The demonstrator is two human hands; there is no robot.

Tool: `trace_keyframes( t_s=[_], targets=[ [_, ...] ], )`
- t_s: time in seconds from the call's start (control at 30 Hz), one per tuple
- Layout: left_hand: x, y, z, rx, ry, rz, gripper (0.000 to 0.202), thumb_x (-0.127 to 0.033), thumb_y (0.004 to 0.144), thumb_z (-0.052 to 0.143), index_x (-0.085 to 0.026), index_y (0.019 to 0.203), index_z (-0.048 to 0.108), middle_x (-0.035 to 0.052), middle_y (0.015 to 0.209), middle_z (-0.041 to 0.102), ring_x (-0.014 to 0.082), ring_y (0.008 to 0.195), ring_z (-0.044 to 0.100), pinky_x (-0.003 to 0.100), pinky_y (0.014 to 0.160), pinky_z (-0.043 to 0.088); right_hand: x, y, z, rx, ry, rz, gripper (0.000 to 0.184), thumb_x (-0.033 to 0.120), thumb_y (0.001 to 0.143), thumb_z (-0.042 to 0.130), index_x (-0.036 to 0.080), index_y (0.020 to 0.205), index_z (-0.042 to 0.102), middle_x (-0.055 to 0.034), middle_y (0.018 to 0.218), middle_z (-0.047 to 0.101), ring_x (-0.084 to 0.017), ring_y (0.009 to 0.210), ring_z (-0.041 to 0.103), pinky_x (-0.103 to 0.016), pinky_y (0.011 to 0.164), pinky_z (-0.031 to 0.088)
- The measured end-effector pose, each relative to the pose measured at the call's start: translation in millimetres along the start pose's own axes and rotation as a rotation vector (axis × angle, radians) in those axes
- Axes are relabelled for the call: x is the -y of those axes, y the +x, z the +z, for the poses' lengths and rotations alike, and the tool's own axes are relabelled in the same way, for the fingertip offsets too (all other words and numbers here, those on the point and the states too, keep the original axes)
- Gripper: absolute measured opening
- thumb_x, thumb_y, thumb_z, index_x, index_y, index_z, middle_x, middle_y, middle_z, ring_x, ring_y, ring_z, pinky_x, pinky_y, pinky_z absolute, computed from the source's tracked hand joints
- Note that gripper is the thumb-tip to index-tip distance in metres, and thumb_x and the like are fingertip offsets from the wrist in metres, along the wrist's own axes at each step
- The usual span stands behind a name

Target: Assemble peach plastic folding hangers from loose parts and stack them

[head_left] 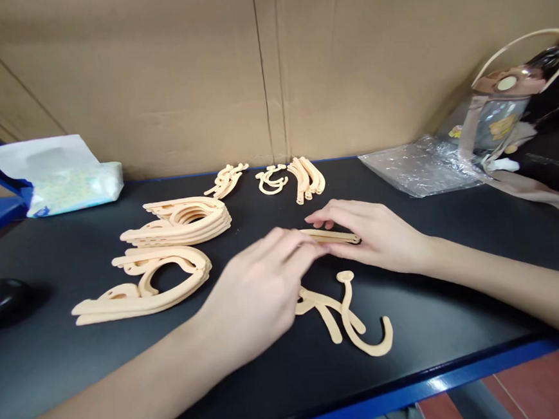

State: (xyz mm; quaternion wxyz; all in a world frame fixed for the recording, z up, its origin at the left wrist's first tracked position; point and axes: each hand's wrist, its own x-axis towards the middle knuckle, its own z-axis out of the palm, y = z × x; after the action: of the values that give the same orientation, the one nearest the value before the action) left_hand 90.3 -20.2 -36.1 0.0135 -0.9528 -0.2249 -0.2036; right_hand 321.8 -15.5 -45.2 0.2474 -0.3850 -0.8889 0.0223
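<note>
Between my hands lies a beige plastic hanger arm [332,235], slim and slightly curved, seen almost edge-on. My left hand [270,278] is closed over its left end, with the fingertips pinched together and hiding that part. The right end sits between the thumb and fingers of my right hand [375,231], whose index finger arches above it. Just below, on the dark tabletop, are a beige hanger hook [386,346] with a round flat head and a forked beige piece [329,322]. My left hand partly covers the forked piece.
Folded beige hangers are stacked in two piles, a rear pile [179,224] and a front pile [146,304]. Along the back lie small forked pieces [227,180], hooks [272,181] and loose arms [307,178]. A mouse [1,302], tissue pack [77,187], plastic bag [419,166] and bottle [502,114] flank them.
</note>
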Motion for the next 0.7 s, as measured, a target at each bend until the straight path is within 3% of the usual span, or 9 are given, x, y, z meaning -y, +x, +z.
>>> trace_keyframes(
  t_s=[0.17,0.27,0.43,0.53,0.7],
  targets=[
    [20.7,3.1,4.7,0.014,0.132,-0.177,0.03,-0.019,0.093,0.049,-0.013,0.121,0.056,0.0084,0.114,0.066,0.0254,0.101,0.061,0.041,0.083,0.053,-4.0,-10.0,-19.3,-0.077,0.032,0.043,0.019,0.026,0.1,0.048,0.019,0.111,0.061,-0.0077,0.103,0.067,-0.019,0.092,0.064,-0.033,0.081,0.051],
    [25.4,2.4,6.5,0.049,0.115,-0.216,0.027,-0.024,0.092,0.056,-0.014,0.117,0.058,0.0078,0.111,0.067,0.0257,0.097,0.063,0.041,0.08,0.053,-10.3,-15.2,-27.9,-0.01,0.031,0.049,0.019,0.032,0.097,0.054,0.021,0.111,0.062,-0.0072,0.104,0.066,-0.02,0.095,0.063,-0.035,0.081,0.052],
    [24.3,2.3,5.1,0.053,0.072,-0.206,0.009,-0.019,0.092,0.055,-0.018,0.094,0.064,0.005,0.108,0.068,0.024,0.095,0.063,0.04,0.079,0.053,-12.8,-15.6,-26.7,0.143,-0.032,0.019,0.027,0.037,0.094,0.06,0.02,0.115,0.063,-0.0068,0.106,0.066,-0.022,0.094,0.062,-0.037,0.081,0.05],
    [24.5,1.9,5.4,0.05,0.05,-0.241,0.015,-0.021,0.09,0.06,-0.018,0.104,0.062,0.0043,0.104,0.068,0.0239,0.092,0.063,0.039,0.076,0.052,-12.8,-14.7,-24.6,0.158,-0.052,0.026,0.027,0.037,0.095,0.058,0.019,0.115,0.063,-0.0065,0.104,0.067,-0.022,0.092,0.062,-0.037,0.08,0.05],
    [28.8,0.2,8.2,0.064,-0.036,-0.321,0.025,-0.025,0.091,0.06,-0.019,0.114,0.058,0.0042,0.108,0.068,0.0243,0.096,0.064,0.039,0.079,0.052,-13.5,-15.4,-25.9,0.073,-0.035,0.075,0.025,0.036,0.099,0.051,0.02,0.113,0.064,-0.0073,0.103,0.069,-0.022,0.091,0.063,-0.037,0.08,0.049]
  ],
)
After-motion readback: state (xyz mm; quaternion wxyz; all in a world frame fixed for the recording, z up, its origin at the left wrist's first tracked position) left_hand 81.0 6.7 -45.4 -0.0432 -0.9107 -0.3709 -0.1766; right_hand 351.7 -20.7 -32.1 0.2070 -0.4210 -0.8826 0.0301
